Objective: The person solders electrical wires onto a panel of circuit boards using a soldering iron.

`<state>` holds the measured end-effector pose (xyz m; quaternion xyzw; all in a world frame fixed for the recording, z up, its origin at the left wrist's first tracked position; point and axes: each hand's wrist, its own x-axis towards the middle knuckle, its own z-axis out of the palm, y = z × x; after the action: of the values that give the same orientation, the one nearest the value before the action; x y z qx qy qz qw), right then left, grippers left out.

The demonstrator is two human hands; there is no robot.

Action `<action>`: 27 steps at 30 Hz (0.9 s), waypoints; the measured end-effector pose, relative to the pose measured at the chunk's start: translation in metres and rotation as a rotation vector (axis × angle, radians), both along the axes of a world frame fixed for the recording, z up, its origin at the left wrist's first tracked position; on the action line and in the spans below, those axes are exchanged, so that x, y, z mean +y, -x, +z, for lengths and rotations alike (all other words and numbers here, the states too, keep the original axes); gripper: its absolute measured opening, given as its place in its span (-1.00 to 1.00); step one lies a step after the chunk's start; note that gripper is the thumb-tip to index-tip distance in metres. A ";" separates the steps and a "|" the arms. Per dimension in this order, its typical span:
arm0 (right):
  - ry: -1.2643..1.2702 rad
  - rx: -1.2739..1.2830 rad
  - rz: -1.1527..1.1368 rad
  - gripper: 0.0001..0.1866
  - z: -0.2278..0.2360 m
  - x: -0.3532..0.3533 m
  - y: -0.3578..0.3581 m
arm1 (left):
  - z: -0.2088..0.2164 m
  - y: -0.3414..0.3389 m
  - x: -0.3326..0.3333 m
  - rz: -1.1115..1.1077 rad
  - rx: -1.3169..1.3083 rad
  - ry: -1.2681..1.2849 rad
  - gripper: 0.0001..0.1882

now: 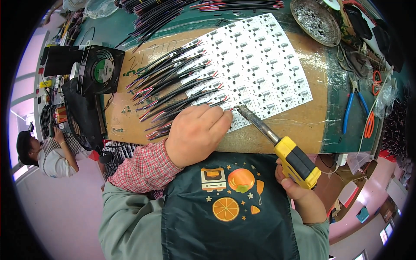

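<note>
My right hand [291, 184] grips a yellow and black soldering iron [299, 162], its metal tip meeting the near edge of a white circuit board panel [264, 65]. Close beside that tip, my left hand [200, 132] is closed in a pinch, and a thin red and black wire [226, 103] runs from its fingertips to the board. Along the panel's left side lie rows of black-sleeved wires [167, 71] with red and dark ends, several reaching onto the board. My left hand covers part of the nearest wires.
A black fan [102, 69] stands left of the cardboard sheet [281, 134]. At the back right sits a round metal dish [315, 21] of solder scraps; blue-handled pliers [353, 104] lie at the right. More wire bundles [151, 17] are at the back. Another person [54, 151] sits far left.
</note>
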<state>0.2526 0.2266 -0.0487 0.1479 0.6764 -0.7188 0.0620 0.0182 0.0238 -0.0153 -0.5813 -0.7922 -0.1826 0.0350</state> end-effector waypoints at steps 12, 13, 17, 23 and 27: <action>0.058 0.013 -0.034 -0.75 0.005 -0.002 0.002 | 0.003 0.001 -0.001 -0.001 -0.059 0.019 -0.71; 0.057 0.014 -0.032 -0.75 0.004 -0.002 0.001 | 0.003 0.001 -0.001 -0.003 -0.061 0.013 -0.71; 0.242 0.076 -0.103 -0.74 0.002 -0.004 0.000 | 0.002 0.001 -0.001 0.004 -0.065 0.005 -0.72; 0.219 0.070 -0.089 -0.75 0.005 -0.003 0.002 | 0.000 0.003 0.000 0.017 -0.097 -0.033 -0.72; 0.064 0.040 -0.023 -0.71 0.005 0.000 0.000 | 0.001 0.005 0.000 0.037 -0.201 -0.062 -0.72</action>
<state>0.2527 0.2263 -0.0434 0.1392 0.6523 -0.7437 0.0446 0.0129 0.0236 -0.0145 -0.5442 -0.7962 -0.2636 -0.0233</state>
